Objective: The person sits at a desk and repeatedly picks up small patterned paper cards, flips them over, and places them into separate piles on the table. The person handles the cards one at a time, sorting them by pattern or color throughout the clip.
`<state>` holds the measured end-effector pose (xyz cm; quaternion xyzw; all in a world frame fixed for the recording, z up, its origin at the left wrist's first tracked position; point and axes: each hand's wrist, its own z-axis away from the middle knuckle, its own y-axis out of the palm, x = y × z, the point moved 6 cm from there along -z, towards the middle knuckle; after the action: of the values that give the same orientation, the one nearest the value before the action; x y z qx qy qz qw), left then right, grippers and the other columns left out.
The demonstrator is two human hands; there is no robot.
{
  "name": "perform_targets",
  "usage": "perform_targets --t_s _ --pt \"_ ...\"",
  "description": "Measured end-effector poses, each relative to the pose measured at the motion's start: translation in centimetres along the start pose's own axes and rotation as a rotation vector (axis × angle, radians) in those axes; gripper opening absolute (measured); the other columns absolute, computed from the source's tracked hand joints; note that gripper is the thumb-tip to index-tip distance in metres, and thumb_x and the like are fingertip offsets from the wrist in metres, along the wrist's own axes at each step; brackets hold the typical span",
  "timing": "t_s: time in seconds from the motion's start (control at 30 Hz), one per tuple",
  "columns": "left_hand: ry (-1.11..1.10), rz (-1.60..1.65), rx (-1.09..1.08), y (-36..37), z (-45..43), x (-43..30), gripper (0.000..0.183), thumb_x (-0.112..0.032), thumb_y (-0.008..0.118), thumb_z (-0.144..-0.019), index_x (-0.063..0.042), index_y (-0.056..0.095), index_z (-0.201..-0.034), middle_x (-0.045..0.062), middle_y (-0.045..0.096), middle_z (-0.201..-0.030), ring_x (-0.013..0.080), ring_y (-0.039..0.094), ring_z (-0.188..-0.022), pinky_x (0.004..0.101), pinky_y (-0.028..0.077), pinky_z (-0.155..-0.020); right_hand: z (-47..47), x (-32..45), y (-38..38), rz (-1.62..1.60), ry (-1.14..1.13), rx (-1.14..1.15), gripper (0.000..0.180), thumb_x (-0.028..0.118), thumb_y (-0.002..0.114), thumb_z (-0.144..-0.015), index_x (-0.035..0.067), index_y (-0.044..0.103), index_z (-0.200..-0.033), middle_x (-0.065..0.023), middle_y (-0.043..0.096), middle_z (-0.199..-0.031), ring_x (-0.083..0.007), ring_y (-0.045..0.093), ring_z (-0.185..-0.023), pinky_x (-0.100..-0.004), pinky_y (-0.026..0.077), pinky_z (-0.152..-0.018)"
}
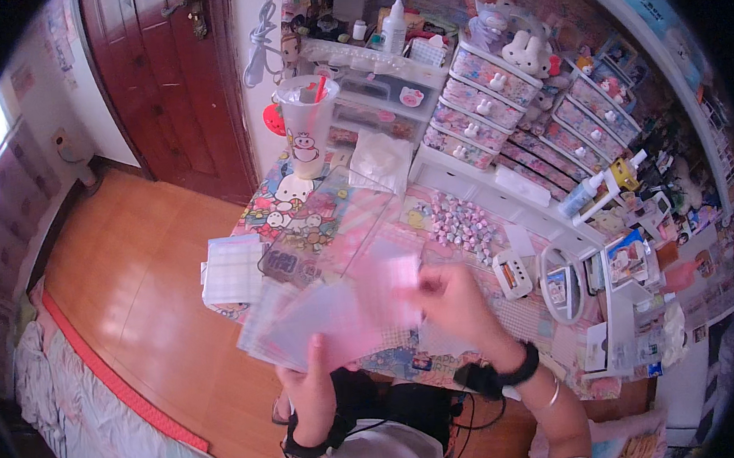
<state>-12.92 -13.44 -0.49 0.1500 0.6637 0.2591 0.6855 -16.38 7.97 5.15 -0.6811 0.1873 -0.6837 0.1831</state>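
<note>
My left hand [311,386] grips a fanned stack of thin pale sheets [310,322] from below, its thumb lying over the near edge. The stack is above the front of the table, and I cannot tell whether the sheets are paper or plastic. With bent fingers my right hand [458,302] pinches the right edge of a pink checked sheet [387,291], which overlaps the fan. Motion blurs this sheet and the fingertips. A block of white checked sheets [234,270] sits at the table's left corner. Behind the fan lies a clear flat panel [322,226].
A tall lidded cup with a red straw [306,131] stands at the back left. Small pastel pieces [462,225] are heaped toward the back, near a white device [512,274] and an oval mirror [562,282]. Drawer units [486,102] line the table's rear.
</note>
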Motion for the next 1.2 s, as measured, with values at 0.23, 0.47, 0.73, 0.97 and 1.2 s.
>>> perform_targets --t_s 0.23,0.47,0.73,0.97,1.2 --pt "0.079 -0.016 -0.112 -1.7 -1.0 -0.8 0.029 -0.018 0.058 -0.092 0.005 0.049 -0.108 0.011 0.060 -0.085 0.0173 0.060 -0.057 0.0275 0.049 -0.043 -7.8 -7.9 -1.5 0.367 0.243 -0.059 0.035 0.033 0.075 -0.072 -0.002 0.068 -0.068 -0.0149 0.064 -0.058 -0.0231 0.067 -0.056 -0.0331 0.051 -0.053" --pt "-0.063 -0.035 0.027 -0.3 -0.3 0.7 0.028 -0.016 0.059 -0.092 0.006 0.051 -0.106 0.012 0.061 -0.083 0.0181 0.061 -0.057 0.0277 0.049 -0.043 -5.3 -0.4 -2.0 1.087 -0.127 -0.303 0.040 0.040 0.074 -0.075 0.002 0.065 -0.065 -0.0094 0.063 -0.060 -0.0239 0.064 -0.056 -0.0371 0.049 -0.053" --pt "-0.152 -0.040 0.179 1.9 -0.1 2.0 0.032 -0.017 0.053 -0.096 0.010 0.049 -0.113 0.016 0.063 -0.091 0.0205 0.065 -0.063 0.0276 0.054 -0.055 0.3 4.0 1.6 0.076 0.008 0.077 0.029 0.022 0.075 -0.079 -0.002 0.062 -0.069 -0.0065 0.062 -0.060 -0.0115 0.057 -0.054 -0.0269 0.045 -0.051" --pt "-0.142 0.027 0.133 0.7 0.0 2.1 0.033 -0.021 0.049 -0.097 0.006 0.046 -0.116 0.015 0.061 -0.091 0.0234 0.063 -0.064 0.0329 0.054 -0.051 -0.6 2.2 2.2 0.020 0.038 0.136 0.019 0.015 0.072 -0.081 -0.002 0.067 -0.076 -0.0005 0.062 -0.063 -0.0032 0.053 -0.058 -0.0210 0.042 -0.052" --pt "-0.050 0.047 0.098 -0.1 0.5 1.2 0.030 -0.019 0.048 -0.097 0.006 0.046 -0.114 0.015 0.060 -0.092 0.0226 0.063 -0.064 0.0319 0.053 -0.052 -5.6 -5.8 -3.7 0.172 0.275 -0.024 0.018 0.012 0.067 -0.085 -0.005 0.068 -0.080 -0.0052 0.066 -0.066 -0.0085 0.062 -0.060 -0.0230 0.048 -0.051"
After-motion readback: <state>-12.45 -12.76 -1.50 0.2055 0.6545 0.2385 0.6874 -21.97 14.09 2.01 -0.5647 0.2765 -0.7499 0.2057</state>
